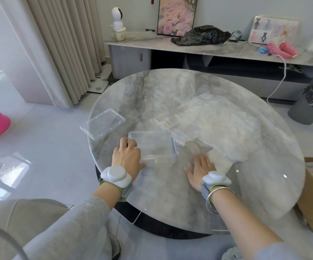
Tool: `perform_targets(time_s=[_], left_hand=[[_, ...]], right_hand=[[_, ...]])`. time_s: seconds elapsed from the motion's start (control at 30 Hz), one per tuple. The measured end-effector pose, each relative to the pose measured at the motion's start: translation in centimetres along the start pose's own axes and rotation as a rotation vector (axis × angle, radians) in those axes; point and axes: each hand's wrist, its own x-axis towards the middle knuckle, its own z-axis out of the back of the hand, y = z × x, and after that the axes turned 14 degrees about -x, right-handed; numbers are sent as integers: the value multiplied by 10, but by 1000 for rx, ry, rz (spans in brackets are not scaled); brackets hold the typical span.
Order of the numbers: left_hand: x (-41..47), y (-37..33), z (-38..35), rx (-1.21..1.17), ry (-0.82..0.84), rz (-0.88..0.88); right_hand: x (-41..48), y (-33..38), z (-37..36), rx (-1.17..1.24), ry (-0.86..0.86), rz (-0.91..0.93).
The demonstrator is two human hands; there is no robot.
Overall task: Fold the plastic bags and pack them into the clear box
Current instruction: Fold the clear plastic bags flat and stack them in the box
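a person seated at a round bench [170, 199] with a glossy, grey-and-white marbled top works with both hands near its front edge. the left hand [127, 158] grips the near left corner of the clear box [154, 149], a shallow rectangular tub of hard transparent plastic with rounded corners and a grey clip on its right wall. its fingers curl over the left rim and the thumb lies along the front wall. the box stands open and upright, just inside the front-left edge of the bench.

the right hand [201, 170] lies flat, fingers straight and slightly spread, pressing on a thin translucent bag [220, 161] just right of the box; motion blur softens the fingertips. behind it, a loose heap of crinkled, milky-clear plastic bags [217, 121] spreads from the centre towards the right edge, a few of them flat narrow strips.

the box's lid [102, 123], a flat clear rectangle with a raised lip, rests at the left edge, apart from the box and overhanging the rim a little.

both wrists carry smooth, pale, pebble-shaped devices on grey straps; the right one also wears a silver bangle. beyond the bench, a long stone-topped sideboard [217, 50] holds a crumpled black bag [200, 35], a small white camera [117, 17] and a framed picture of pink roses [176, 15]. a grey bin [302, 111] with a black liner stands on the floor to the right.
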Motion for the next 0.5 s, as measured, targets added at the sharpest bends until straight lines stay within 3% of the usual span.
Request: perform_targets(time_s=[0.13, 0.33, 0.5], left_hand=[[8, 5, 1, -15, -19, 40], [22, 16, 3, -16, -40, 103], [31, 29, 6, -24, -37, 130]], right_hand=[[-22, 29, -3, 21, 39, -30], [-76, 65, -16, -50, -7, 72], [-103, 61, -28, -75, -131, 147]])
